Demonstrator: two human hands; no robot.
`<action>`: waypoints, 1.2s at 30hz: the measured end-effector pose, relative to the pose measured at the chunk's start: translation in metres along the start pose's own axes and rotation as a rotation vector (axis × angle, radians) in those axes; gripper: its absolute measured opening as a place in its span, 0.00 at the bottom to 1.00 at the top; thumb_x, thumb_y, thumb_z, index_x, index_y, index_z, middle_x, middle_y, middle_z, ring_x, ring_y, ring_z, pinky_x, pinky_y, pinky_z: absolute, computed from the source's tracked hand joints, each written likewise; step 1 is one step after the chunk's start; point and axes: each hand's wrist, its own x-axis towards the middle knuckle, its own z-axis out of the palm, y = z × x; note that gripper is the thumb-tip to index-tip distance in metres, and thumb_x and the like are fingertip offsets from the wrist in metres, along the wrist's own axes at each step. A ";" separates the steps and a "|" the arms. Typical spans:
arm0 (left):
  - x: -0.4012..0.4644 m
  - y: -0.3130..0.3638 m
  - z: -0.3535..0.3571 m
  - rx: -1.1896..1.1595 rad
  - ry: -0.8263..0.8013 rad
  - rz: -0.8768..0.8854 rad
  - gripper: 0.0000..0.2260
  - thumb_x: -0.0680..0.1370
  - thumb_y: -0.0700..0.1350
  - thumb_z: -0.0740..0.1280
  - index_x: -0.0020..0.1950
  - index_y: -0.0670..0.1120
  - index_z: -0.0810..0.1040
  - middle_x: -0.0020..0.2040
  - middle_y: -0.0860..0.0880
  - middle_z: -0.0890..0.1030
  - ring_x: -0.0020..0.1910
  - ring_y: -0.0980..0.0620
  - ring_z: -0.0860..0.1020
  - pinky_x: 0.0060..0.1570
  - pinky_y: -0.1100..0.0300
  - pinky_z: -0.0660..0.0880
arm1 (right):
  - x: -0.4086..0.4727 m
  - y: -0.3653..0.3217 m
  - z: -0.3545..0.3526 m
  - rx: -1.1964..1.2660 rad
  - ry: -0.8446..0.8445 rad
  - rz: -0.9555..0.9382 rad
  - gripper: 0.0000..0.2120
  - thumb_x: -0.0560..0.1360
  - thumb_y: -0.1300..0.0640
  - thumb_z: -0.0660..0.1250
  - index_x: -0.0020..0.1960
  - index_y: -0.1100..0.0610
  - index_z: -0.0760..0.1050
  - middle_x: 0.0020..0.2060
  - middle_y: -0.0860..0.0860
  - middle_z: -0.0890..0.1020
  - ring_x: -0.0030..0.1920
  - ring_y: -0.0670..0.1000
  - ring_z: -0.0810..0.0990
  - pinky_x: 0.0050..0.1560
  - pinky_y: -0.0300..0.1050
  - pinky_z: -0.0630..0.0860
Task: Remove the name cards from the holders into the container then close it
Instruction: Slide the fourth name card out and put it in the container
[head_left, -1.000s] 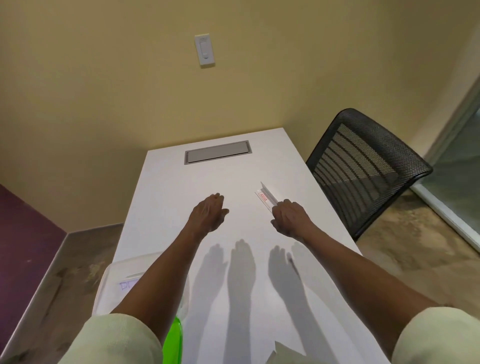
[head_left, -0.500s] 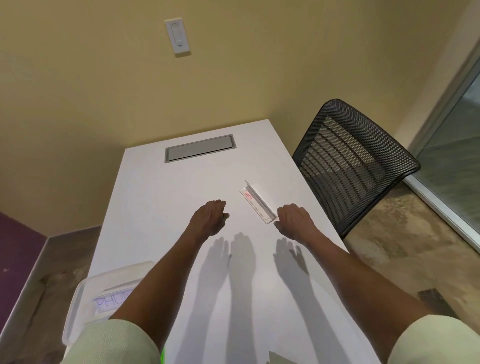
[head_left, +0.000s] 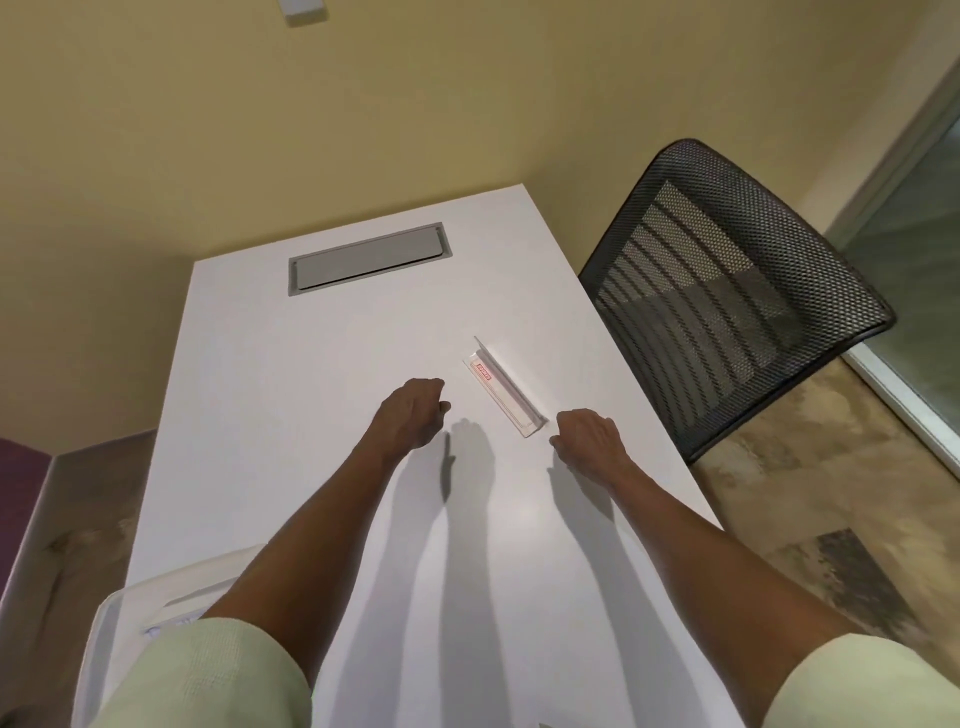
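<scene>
Both hands, left hand and right hand, hover with loosely curled, empty fingers, flanking the holder on the table for pickup

table runs from near edge to far wall. name card holder lies on table right of centre, angled, far end toward left, near end toward right. left hand over table just left of holder, apart from it. right hand just beside holder's near end, right of it. cable hatch set in table at far end, behind both hands. container on table at near left, partly under left arm. chair right of table, far side.
</scene>
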 end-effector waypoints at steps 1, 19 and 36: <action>0.008 -0.001 0.001 -0.006 -0.006 0.000 0.13 0.82 0.47 0.60 0.59 0.39 0.74 0.56 0.41 0.79 0.56 0.38 0.78 0.52 0.46 0.77 | 0.003 0.000 0.001 0.011 -0.011 0.013 0.17 0.78 0.57 0.61 0.35 0.55 0.57 0.50 0.57 0.80 0.53 0.59 0.76 0.49 0.49 0.68; 0.121 0.011 0.027 -0.183 0.026 0.064 0.06 0.79 0.37 0.58 0.44 0.38 0.70 0.44 0.37 0.77 0.47 0.36 0.76 0.42 0.49 0.72 | 0.061 0.006 0.030 0.208 -0.125 0.210 0.09 0.75 0.58 0.61 0.39 0.57 0.63 0.40 0.55 0.72 0.40 0.55 0.66 0.41 0.43 0.65; 0.176 0.037 0.047 -0.303 -0.053 -0.038 0.08 0.79 0.36 0.56 0.45 0.39 0.73 0.54 0.35 0.79 0.54 0.36 0.77 0.43 0.56 0.71 | 0.098 0.017 0.043 0.778 -0.370 0.489 0.13 0.72 0.64 0.64 0.29 0.59 0.74 0.28 0.56 0.81 0.26 0.53 0.73 0.24 0.38 0.65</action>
